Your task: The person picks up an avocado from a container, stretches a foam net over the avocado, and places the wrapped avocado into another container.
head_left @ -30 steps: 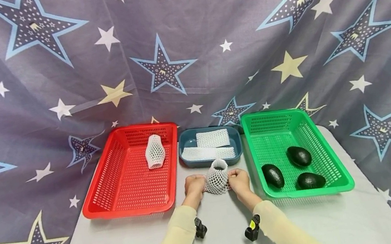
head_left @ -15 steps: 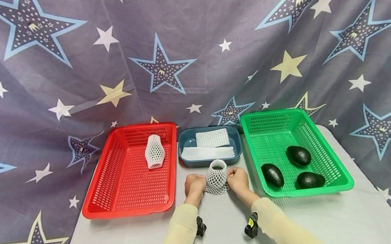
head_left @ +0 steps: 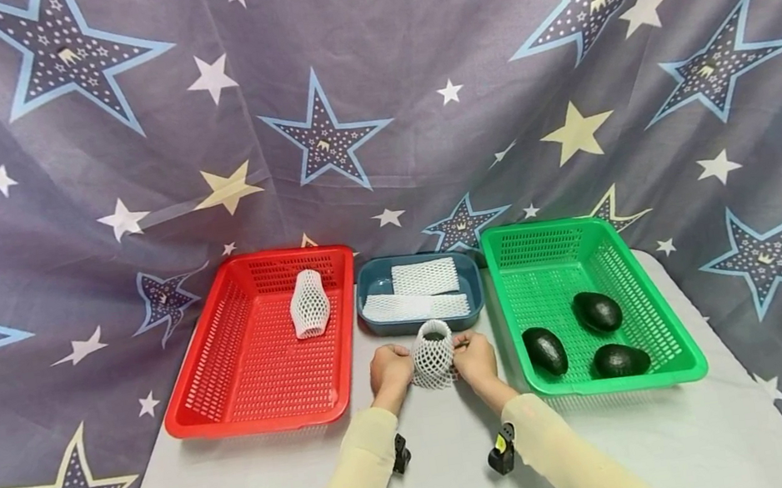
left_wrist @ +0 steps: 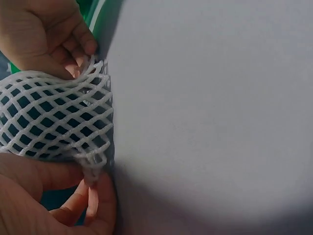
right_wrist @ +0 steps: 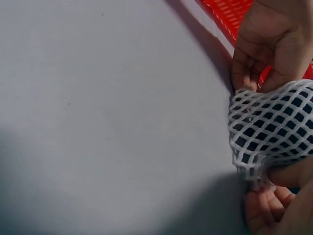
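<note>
A white foam net sleeve (head_left: 434, 366) stands on the table between my hands, with a dark avocado (head_left: 433, 336) showing through its top opening and mesh. My left hand (head_left: 390, 372) pinches the sleeve's near edge on the left. On the opposite side, my right hand (head_left: 475, 361) pinches the same edge. The left wrist view shows the stretched mesh (left_wrist: 54, 115) with the thumb and fingers of my left hand (left_wrist: 54, 200) on its rim. In the right wrist view, the fingers of my right hand (right_wrist: 279, 205) hold the other corner.
A red basket (head_left: 181, 410) at left contains one net-wrapped item (head_left: 310, 303). Behind my hands sits a blue dish (head_left: 382, 328) with flat foam nets (head_left: 425, 278). Three bare avocados (head_left: 598, 312) lie in the green basket (head_left: 688, 355) at right. A starry curtain (head_left: 365, 71) hangs behind.
Both hands keep their hold on the sleeve and shift only very slightly. The sleeve's top opening tips a little. Baskets and dish stay put.
</note>
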{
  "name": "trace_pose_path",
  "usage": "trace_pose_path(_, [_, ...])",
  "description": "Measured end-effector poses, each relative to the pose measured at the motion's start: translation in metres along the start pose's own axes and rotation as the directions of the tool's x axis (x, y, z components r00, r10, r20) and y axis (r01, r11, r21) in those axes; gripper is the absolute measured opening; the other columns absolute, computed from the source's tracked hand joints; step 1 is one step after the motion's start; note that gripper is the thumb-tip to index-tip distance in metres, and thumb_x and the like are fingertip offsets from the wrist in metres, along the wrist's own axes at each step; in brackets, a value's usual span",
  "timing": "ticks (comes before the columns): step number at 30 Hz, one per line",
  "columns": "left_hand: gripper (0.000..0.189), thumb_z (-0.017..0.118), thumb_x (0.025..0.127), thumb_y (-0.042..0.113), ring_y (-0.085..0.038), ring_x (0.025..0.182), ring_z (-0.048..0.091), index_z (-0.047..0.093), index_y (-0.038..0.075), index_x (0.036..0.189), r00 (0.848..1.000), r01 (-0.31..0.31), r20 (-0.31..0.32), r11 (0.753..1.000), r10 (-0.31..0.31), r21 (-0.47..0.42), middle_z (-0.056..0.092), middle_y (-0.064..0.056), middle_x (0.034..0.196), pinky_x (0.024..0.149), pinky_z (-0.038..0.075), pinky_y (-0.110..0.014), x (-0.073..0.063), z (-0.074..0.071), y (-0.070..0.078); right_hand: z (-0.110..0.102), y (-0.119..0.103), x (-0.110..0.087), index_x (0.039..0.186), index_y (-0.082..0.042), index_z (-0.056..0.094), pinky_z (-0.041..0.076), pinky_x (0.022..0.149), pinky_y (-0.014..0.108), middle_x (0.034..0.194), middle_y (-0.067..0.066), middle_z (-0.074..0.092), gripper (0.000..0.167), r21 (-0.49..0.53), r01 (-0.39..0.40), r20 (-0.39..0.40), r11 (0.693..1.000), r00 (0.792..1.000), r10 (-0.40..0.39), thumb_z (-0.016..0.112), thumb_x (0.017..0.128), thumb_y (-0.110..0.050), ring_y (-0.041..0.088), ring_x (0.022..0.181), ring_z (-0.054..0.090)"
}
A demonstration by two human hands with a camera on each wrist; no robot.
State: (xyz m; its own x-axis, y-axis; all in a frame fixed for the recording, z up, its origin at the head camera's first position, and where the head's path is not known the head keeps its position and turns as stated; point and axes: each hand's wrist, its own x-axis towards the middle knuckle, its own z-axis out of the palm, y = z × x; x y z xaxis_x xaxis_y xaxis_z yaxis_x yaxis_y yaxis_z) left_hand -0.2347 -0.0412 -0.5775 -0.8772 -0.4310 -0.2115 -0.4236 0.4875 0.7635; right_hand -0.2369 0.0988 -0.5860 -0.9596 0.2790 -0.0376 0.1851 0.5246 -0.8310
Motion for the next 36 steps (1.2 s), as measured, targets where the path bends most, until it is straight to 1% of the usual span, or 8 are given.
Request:
trace_pose_path(8, [0.011,0.074,0.076,0.007,-0.020,0.072,0.064,0.078,0.008,0.087,0.999,-0.053,-0.021,0.981,0.050,-0.186,0.074,-0.008,0.078,0.068,0.050,-0.033,0.004,0.003,-0.007,0.002,0.000,0.003,0.092,0.004,0.071,0.048,0.060,0.025,0.079,0.016,0.070,0.017,0.139,-0.017,0.023,0.990,1.000,0.014,0.060,0.082,0.010,0.018,0.069,0.061])
trace_pose_path(13, [0.017,0.064,0.090,0.006,-0.008,0.066,0.059,0.075,-0.001,0.101,0.992,-0.005,0.111,0.886,0.064,-0.464,0.075,-0.010,0.089,0.059,0.049,-0.022,0.010,0.005,-0.013,0.001,0.000,0.003,0.102,0.011,0.069,0.055,0.052,0.027,0.077,0.011,0.065,0.027,0.345,-0.092,0.156,0.934,0.987,0.040,0.053,0.081,0.018,0.008,0.064,0.055])
trace_pose_path(16, [0.020,0.059,0.094,0.007,-0.008,0.072,0.061,0.073,-0.002,0.106,0.976,0.067,0.209,0.813,0.067,-0.578,0.071,-0.006,0.091,0.061,0.052,-0.020,0.011,0.003,-0.014,0.000,0.000,0.003,0.109,0.014,0.066,0.058,0.053,0.031,0.078,0.007,0.061,0.034,0.401,-0.118,0.219,0.908,0.975,0.030,0.047,0.081,0.021,0.008,0.063,0.055])
trace_pose_path(19, [0.021,0.062,0.093,0.014,-0.010,0.078,0.063,0.072,0.001,0.105,0.959,0.125,0.277,0.774,0.067,-0.620,0.068,-0.003,0.091,0.067,0.055,-0.022,0.010,-0.003,-0.013,-0.001,-0.001,0.003,0.112,0.015,0.065,0.059,0.056,0.032,0.077,0.004,0.059,0.033,0.423,-0.155,0.266,0.893,0.963,0.041,0.046,0.084,0.019,0.010,0.062,0.055])
trace_pose_path(22, [0.027,0.063,0.094,0.023,-0.012,0.083,0.063,0.071,0.003,0.110,0.941,0.164,0.331,0.762,0.069,-0.627,0.069,-0.003,0.096,0.077,0.056,-0.026,0.009,-0.008,-0.012,-0.003,-0.005,0.004,0.110,0.015,0.065,0.059,0.059,0.031,0.077,0.003,0.060,0.026,0.420,-0.189,0.308,0.888,0.950,0.057,0.049,0.090,0.014,0.011,0.061,0.057])
trace_pose_path(28, [0.054,0.057,0.101,0.040,-0.012,0.096,0.060,0.059,-0.002,0.134,0.896,0.171,0.413,0.729,0.165,-0.663,0.066,-0.004,0.112,0.103,0.049,-0.039,0.006,-0.021,-0.006,-0.011,-0.016,0.003,0.114,0.016,0.063,0.061,0.067,0.032,0.078,0.006,0.062,0.025,0.421,-0.248,0.388,0.872,0.919,0.074,0.049,0.095,0.007,0.013,0.067,0.062])
trace_pose_path(31, [0.053,0.056,0.102,0.036,-0.012,0.097,0.060,0.056,-0.004,0.136,0.873,0.166,0.435,0.706,0.220,-0.689,0.064,-0.002,0.111,0.105,0.046,-0.040,0.006,-0.027,-0.002,-0.016,-0.020,0.003,0.117,0.016,0.062,0.061,0.067,0.031,0.077,0.007,0.063,0.027,0.446,-0.253,0.414,0.858,0.909,0.052,0.050,0.096,0.005,0.014,0.068,0.062])
trace_pose_path(36, [0.053,0.058,0.099,0.021,-0.017,0.107,0.062,0.049,-0.007,0.142,0.836,0.115,0.452,0.707,0.310,-0.697,0.064,-0.014,0.125,0.107,0.046,-0.042,0.006,-0.037,0.005,-0.028,-0.028,0.003,0.121,0.015,0.061,0.060,0.064,0.026,0.079,0.008,0.066,0.029,0.490,-0.231,0.441,0.840,0.897,-0.011,0.053,0.098,-0.001,0.014,0.067,0.063])
